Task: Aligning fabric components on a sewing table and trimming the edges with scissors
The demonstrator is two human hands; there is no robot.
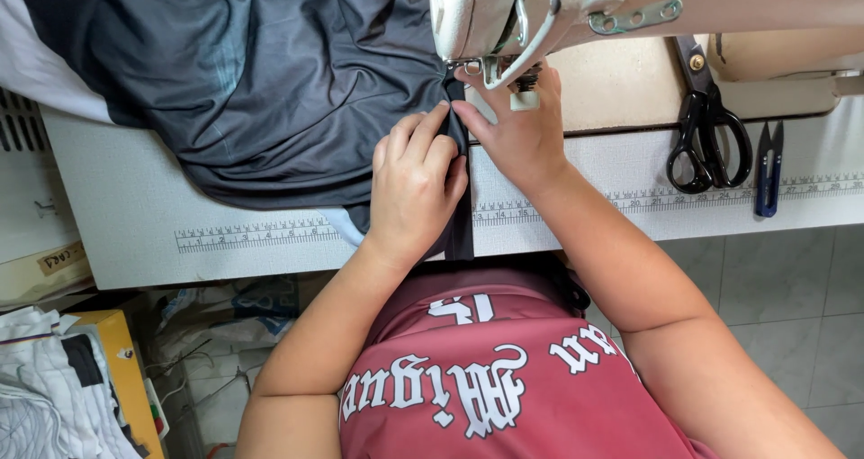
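Dark grey, slippery-looking fabric (270,81) lies bunched across the left half of the pale speckled sewing table (135,207), its folded edge drawn in under the presser foot of the cream metal sewing machine (504,13). Her left hand (414,184) lies palm down on that edge with the fingers close together, pressing the cloth flat. Her right hand (517,130) sits just beside it, touching it at the fingertips, fingers pinching the fold right below the needle. Ruler markings (256,236) run along the table's front edge. Well off to the right rest black-handled steel shears (706,126) and, next to them, small blue thread snips (768,171). Down by the floor on the left sits a yellow box (121,369) beside a heap of white cloth (40,396)
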